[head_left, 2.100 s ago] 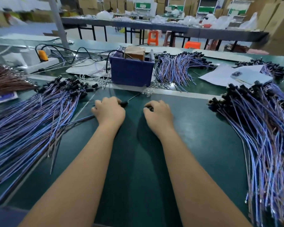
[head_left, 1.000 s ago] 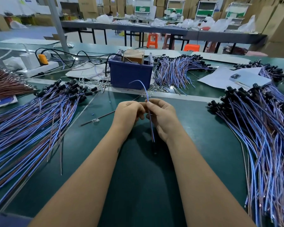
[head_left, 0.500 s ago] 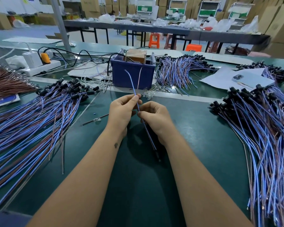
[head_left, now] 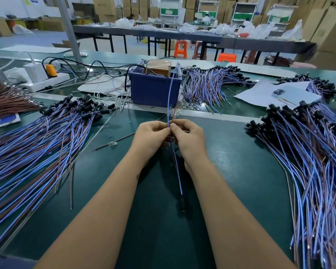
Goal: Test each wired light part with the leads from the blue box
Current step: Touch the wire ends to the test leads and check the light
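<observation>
My left hand (head_left: pixel 150 137) and my right hand (head_left: pixel 189 137) meet above the green mat, both pinching one wired light part (head_left: pixel 177 176). Its blue wire rises from my fingertips in front of the blue box (head_left: pixel 154 88); its black head hangs down between my forearms. The blue box stands just beyond my hands with a brown block inside. A thin lead with a clear tip (head_left: pixel 113 144) lies on the mat left of my left hand. Big piles of wired parts lie at the left (head_left: pixel 37 136) and right (head_left: pixel 308 152).
Another bundle of wired parts (head_left: pixel 211 86) lies right of the box. A white power strip with an orange plug (head_left: pixel 45 78) sits at the back left among black cables. White paper and a phone (head_left: pixel 295 96) lie at the back right. Brown wires (head_left: pixel 6 101) fan out far left.
My hands rose off the mat, where they rested apart, and came together holding one wired part. The lead lies on the mat now. The part's blue wire swung from leaning left to nearly upright.
</observation>
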A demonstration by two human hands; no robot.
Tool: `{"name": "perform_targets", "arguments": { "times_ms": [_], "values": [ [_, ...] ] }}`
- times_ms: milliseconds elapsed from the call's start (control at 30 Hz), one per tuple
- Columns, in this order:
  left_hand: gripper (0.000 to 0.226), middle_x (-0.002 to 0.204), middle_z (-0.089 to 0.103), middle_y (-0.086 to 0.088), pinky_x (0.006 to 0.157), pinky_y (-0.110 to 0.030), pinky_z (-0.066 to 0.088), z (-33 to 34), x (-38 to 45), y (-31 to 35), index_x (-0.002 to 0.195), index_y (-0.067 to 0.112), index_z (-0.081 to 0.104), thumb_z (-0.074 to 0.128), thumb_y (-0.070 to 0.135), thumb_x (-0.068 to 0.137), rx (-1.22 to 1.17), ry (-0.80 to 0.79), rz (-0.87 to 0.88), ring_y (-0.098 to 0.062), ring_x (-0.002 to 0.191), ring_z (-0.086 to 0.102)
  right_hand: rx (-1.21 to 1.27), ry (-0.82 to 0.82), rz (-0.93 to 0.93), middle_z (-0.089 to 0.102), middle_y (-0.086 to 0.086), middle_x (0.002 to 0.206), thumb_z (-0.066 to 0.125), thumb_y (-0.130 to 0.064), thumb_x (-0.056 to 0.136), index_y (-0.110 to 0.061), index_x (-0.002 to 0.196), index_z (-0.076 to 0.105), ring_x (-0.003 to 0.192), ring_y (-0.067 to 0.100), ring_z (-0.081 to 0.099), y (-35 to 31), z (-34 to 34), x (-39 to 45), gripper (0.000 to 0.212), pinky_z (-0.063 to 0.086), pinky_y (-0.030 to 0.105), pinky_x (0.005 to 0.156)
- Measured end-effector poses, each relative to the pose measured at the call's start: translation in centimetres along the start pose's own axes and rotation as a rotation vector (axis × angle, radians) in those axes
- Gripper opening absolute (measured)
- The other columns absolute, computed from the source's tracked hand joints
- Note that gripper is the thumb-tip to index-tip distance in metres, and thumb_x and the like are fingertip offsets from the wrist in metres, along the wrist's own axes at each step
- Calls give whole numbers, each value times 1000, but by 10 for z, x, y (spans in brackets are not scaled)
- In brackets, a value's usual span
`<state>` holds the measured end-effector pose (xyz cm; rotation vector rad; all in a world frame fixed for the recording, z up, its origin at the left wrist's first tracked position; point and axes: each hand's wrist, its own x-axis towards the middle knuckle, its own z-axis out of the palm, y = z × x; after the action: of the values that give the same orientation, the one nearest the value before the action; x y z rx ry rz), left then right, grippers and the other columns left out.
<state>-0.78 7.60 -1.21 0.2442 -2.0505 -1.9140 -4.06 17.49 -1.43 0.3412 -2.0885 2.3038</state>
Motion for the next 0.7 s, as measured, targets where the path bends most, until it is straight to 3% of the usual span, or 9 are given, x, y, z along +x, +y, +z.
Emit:
{"name": "perform_targets", "arguments": {
  "times_ms": [100, 167, 267, 367, 533, 700],
  "values": [
    [17, 75, 71, -1, 63, -25, 57, 0, 0, -2, 80, 14, 72, 61, 5, 90, -3, 41, -4, -9, 71, 67, -76, 28, -10, 67, 13, 98, 61, -9, 91, -22, 79, 65, 85, 19, 60, 1, 1, 2, 19, 53, 37, 81],
    [18, 74, 69, 0, 59, -22, 56, -2, 2, -2, 78, 15, 69, 58, 6, 90, 17, 124, 4, -6, 65, 66, -46, 56, 19, 66, 6, 88, 53, -10, 96, -20, 83, 59, 80, 17, 59, 2, 1, 4, 17, 52, 36, 79],
    [20, 70, 64, -1, 48, -16, 47, -8, 7, -3, 84, 17, 63, 50, 4, 91, 37, 246, -7, -4, 50, 60, 91, 84, 88, 61, -2, 65, 42, -10, 101, -17, 88, 49, 57, 10, 56, 0, -3, 7, 17, 48, 23, 58],
    [22, 66, 62, -2, 43, -16, 43, -14, 10, -4, 91, 22, 58, 47, 2, 89, 36, 300, -22, -4, 43, 53, -1, 94, 52, 49, -4, 58, 44, -12, 99, -20, 86, 50, 44, 3, 42, 0, -8, 7, 17, 37, 14, 43],
    [23, 65, 63, 2, 48, -21, 44, -17, 14, -7, 97, 24, 60, 50, 6, 86, 88, 346, -7, -3, 44, 53, -111, 76, -4, 46, -3, 63, 45, -8, 98, -16, 93, 60, 42, 0, 36, 2, -7, 7, 18, 31, 13, 42],
    [26, 66, 65, 3, 57, -25, 47, -21, 17, -10, 106, 21, 63, 53, 7, 86, 91, 377, -12, -2, 47, 56, -120, 61, -14, 52, -3, 65, 46, -6, 97, -24, 89, 60, 42, -2, 39, 1, -7, 7, 24, 33, 12, 44]
  ]
}}
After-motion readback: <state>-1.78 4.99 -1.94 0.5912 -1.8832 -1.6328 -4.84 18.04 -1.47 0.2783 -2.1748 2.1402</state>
